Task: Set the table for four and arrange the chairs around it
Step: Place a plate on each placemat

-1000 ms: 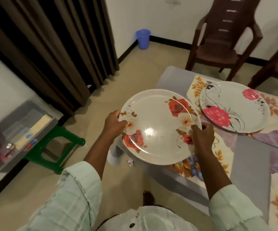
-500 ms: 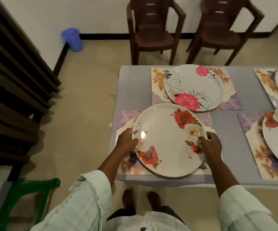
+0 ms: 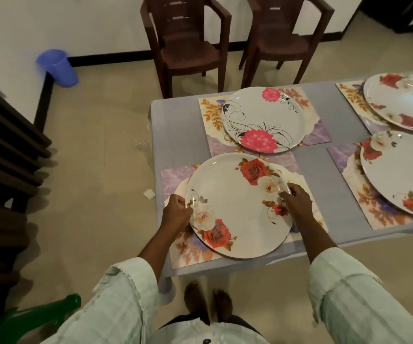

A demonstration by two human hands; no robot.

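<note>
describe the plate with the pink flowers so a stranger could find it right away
On the grey table, look at the far left placemat nearest the two brown chairs. The plate there alone has pink flowers and black swirls; the others have red roses.

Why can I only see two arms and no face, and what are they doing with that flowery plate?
The camera sits on the person's head and looks down, so you see what they see: their own arms, sleeves and feet, but never their face. There is no machine here, only a person's two hands. The left hand and the right hand each grip one edge of the red-rose plate, which lies over a flowery placemat at the near corner of the grey table. Three more plates are on mats: the pink-flower plate behind it, and two rose plates at the right, a far one and a near one. Two brown chairs stand by the wall, not yet pulled up to the table.
</note>
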